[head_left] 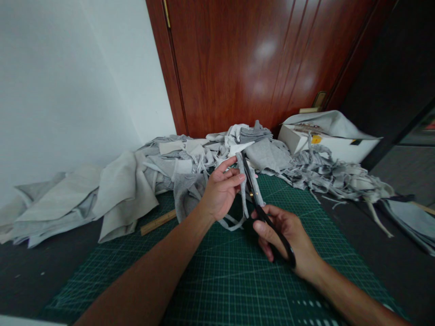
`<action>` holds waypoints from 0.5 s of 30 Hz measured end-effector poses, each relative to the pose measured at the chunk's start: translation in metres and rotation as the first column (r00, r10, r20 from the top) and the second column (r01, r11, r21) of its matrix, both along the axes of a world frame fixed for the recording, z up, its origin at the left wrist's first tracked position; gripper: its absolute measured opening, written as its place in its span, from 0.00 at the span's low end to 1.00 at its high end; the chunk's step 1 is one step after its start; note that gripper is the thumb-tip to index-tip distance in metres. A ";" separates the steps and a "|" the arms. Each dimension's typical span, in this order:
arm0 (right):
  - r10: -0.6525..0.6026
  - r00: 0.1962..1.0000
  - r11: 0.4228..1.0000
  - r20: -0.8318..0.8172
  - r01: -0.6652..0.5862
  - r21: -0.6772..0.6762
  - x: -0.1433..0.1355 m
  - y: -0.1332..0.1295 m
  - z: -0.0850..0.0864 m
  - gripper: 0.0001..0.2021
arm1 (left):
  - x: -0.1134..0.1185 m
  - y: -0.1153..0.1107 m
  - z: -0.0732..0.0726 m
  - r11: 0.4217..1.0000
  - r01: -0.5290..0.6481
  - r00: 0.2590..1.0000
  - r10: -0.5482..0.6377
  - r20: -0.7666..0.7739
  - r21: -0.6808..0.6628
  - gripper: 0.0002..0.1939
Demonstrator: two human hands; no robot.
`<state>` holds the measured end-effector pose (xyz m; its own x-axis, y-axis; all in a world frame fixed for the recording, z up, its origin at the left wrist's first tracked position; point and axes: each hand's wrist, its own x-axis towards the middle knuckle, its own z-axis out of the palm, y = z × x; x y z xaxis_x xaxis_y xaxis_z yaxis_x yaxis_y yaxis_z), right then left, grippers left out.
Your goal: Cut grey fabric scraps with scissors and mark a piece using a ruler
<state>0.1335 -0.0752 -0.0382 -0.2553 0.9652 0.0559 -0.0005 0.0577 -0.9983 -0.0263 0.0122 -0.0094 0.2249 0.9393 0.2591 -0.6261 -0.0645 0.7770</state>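
My left hand (222, 188) pinches a narrow grey fabric strip (242, 181) above the middle of the mat. Black-handled scissors (268, 220) are gripped in my right hand (288, 233), their blades pointing up and away from me. The blades lie along the fabric, with grey cloth on both sides of them. A pale loop of the strip hangs below my left hand. Both hands are over a green cutting mat (210, 271) printed with a grid. Parts of my right fingers are hidden behind the scissor handles.
Grey and off-white cloth pieces (118, 185) are heaped along the left and back. A wooden ruler (158, 222) lies partly under cloth. At the back right stands a white box (340, 147), with tangled fabric strips (353, 179) before it. Behind is a reddish wooden door (238, 59).
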 end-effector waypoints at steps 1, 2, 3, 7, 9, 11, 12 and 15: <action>-0.003 1.000 1.000 0.004 0.003 0.000 0.000 0.000 0.000 0.27 | 0.000 0.000 0.000 1.000 0.002 1.000 -0.002 -0.004 -0.002 0.30; -0.005 1.000 1.000 0.006 0.005 -0.001 0.000 0.000 0.000 0.27 | 0.000 0.000 -0.001 1.000 0.002 1.000 -0.002 -0.007 -0.006 0.30; -0.006 1.000 1.000 0.006 0.006 -0.002 0.000 0.000 0.001 0.27 | 0.000 0.000 -0.001 1.000 0.001 1.000 -0.001 -0.012 -0.012 0.30; -0.020 1.000 1.000 -0.002 0.020 -0.003 0.000 0.000 0.000 0.28 | -0.001 0.001 -0.002 1.000 0.008 1.000 -0.008 -0.021 -0.025 0.29; -0.024 1.000 1.000 0.003 0.024 0.000 0.000 0.000 -0.001 0.28 | -0.001 0.001 -0.001 1.000 0.014 1.000 -0.014 -0.024 -0.019 0.29; -0.024 1.000 1.000 0.009 0.024 0.002 -0.001 -0.001 -0.003 0.27 | -0.001 0.001 0.000 1.000 0.018 0.999 -0.018 -0.027 -0.013 0.28; -0.025 1.000 1.000 0.010 0.025 0.002 -0.001 -0.001 -0.003 0.27 | -0.001 0.001 0.000 1.000 0.020 0.999 -0.021 -0.029 -0.011 0.29; -0.028 1.000 1.000 0.004 0.028 -0.003 -0.003 -0.002 -0.003 0.27 | -0.001 0.000 0.001 0.999 0.031 0.999 -0.031 -0.021 -0.007 0.30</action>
<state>0.1308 -0.0773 -0.0408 -0.2282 0.9722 0.0521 0.0052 0.0548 -0.9985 -0.0270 0.0119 -0.0085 0.2598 0.9334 0.2477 -0.6110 -0.0398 0.7907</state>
